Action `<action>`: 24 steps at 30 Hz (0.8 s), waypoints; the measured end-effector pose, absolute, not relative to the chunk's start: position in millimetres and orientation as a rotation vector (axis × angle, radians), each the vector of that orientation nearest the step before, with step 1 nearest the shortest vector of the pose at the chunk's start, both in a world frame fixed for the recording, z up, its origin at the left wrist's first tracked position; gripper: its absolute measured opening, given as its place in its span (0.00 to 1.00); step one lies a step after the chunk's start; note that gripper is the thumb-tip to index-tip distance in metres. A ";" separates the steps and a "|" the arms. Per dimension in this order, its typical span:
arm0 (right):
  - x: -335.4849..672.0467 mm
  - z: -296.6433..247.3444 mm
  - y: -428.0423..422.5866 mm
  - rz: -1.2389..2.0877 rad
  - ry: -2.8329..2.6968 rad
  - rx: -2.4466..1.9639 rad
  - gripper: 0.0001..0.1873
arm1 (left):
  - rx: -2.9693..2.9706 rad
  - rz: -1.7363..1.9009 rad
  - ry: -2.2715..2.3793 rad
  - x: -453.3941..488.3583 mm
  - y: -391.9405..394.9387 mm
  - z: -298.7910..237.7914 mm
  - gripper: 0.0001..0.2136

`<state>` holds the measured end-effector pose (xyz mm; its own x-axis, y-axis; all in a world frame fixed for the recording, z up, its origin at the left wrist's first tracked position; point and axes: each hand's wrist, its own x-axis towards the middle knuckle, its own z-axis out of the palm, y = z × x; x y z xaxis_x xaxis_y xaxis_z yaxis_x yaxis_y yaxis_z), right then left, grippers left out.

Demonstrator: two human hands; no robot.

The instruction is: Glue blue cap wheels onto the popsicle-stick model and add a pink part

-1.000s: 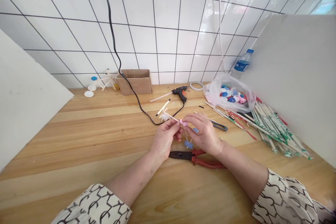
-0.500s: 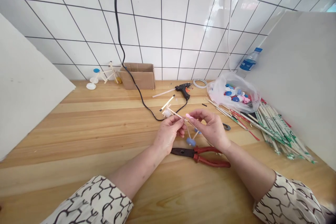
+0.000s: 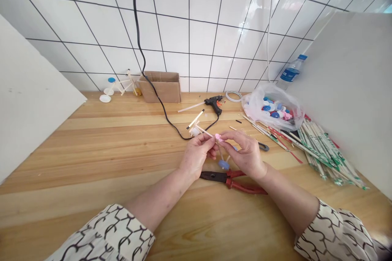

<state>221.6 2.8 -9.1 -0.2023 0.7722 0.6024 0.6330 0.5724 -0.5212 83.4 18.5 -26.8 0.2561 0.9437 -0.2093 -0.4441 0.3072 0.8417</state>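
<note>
My left hand [image 3: 198, 153] is closed in a pinch on a small stick frame [image 3: 204, 131] made of pale wooden sticks. A white cap [image 3: 194, 131] is on its far end, and a blue bottle cap [image 3: 223, 164] sits at its near end. Between thumb and fingers, my right hand [image 3: 243, 151] pinches a small pink piece [image 3: 218, 137] against the frame's top. Part of the frame is hidden behind my fingers. Just below my hands lie pliers [image 3: 228, 179] with red handles.
A black glue gun [image 3: 214, 104] with its cord lies ahead. Behind stand a cardboard box [image 3: 162, 87] and a finished-looking stick model [image 3: 122, 85]. At right are a bag of bottle caps [image 3: 272, 108], a water bottle [image 3: 292, 71] and bundled wrapped chopsticks [image 3: 329, 153].
My right hand has moved slightly left and turned, bringing the pink piece closer to my left fingertips. The left hand has stayed nearly still.
</note>
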 end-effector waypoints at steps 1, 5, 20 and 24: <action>221.4 -8.5 2.3 0.228 -1.899 -1.141 0.03 | 0.744 1.072 0.822 83.4 18.4 -26.5 0.11; 221.1 -5.3 1.3 0.425 -1.748 -1.219 0.04 | 0.749 1.088 0.826 83.5 18.2 -25.4 0.11; 226.0 -7.6 6.0 0.935 -1.369 -1.186 0.08 | 0.820 1.139 0.836 84.5 14.8 -20.7 0.10; 225.7 -9.3 3.6 0.681 -1.561 -1.192 0.05 | 0.830 1.143 0.844 85.2 13.8 -20.7 0.10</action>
<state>225.7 3.6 -9.3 0.0023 0.9263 0.3767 0.3542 0.3516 -0.8666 85.2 13.8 -20.7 0.1991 0.9707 -0.1347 -0.4146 0.2080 0.8859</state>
